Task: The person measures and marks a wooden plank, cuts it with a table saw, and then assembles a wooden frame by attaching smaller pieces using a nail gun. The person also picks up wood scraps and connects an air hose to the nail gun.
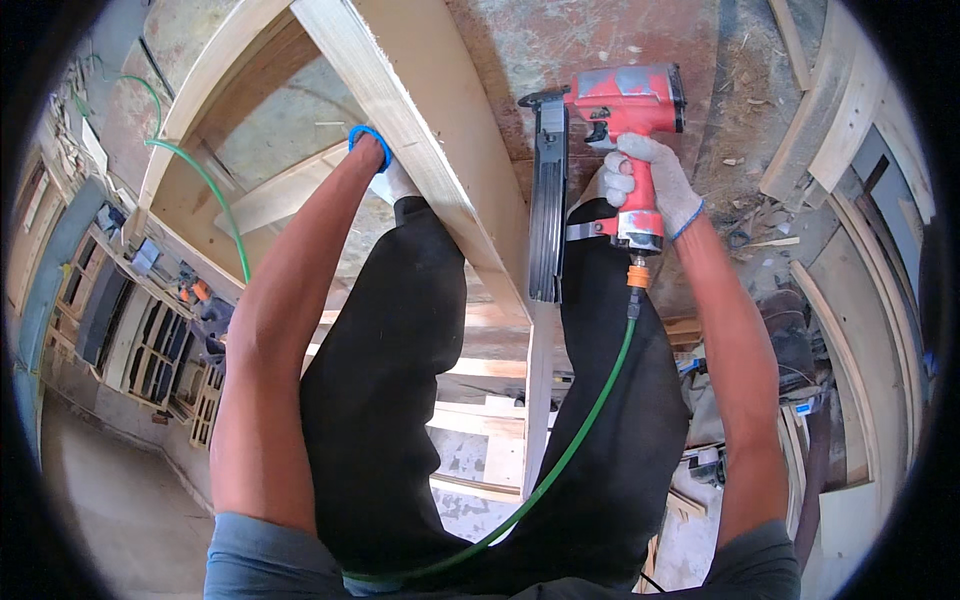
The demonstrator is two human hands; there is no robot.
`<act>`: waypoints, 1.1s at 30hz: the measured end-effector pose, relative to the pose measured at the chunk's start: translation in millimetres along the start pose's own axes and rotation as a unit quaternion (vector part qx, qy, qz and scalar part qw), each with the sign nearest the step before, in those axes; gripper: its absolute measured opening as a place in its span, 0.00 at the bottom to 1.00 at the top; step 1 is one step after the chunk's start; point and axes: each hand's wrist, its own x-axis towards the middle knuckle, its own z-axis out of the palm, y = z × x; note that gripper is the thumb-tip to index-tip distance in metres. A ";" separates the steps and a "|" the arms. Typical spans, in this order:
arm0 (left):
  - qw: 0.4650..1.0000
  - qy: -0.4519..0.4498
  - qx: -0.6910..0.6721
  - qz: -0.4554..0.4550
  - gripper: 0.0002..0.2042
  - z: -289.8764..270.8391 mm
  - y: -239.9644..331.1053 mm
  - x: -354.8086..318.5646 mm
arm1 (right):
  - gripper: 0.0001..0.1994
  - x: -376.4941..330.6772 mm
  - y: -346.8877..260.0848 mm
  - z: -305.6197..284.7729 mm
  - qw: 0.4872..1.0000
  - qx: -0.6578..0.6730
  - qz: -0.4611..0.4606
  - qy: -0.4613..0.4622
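Note:
My right hand (pixel 655 180), in a white knit glove, grips the handle of a red pneumatic nail gun (pixel 620 110). Its long black magazine (pixel 548 210) hangs down beside a pale wooden board (pixel 430 130). A green air hose (pixel 570 440) runs from the gun's orange fitting down across my dark trousers. My left hand (pixel 372 150), in a glove with a blue cuff, reaches under the board's far side and is mostly hidden behind it; its grip cannot be seen.
The board belongs to a wooden frame (pixel 200 100) lying on a stained, dusty floor (pixel 590 40). More timber strips (pixel 840 110) are stacked at the right. Shelves with tools (pixel 150 330) line the left wall. Another green hose (pixel 200 180) crosses the frame.

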 end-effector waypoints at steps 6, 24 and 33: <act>1.000 -0.012 0.002 -0.008 0.25 -2.0 -8.5 -2.0 | 0.16 36.6 6.1 1.0 1.000 -0.016 0.020 0.011; 1.000 -0.022 -0.012 -0.008 0.26 -10.0 -18.2 2.1 | 0.09 33.5 10.7 16.8 0.999 -0.032 0.020 0.021; 0.977 0.048 -0.206 -0.033 0.27 -55.2 -11.6 9.0 | 0.12 31.2 20.6 14.9 0.999 -0.011 0.049 -0.005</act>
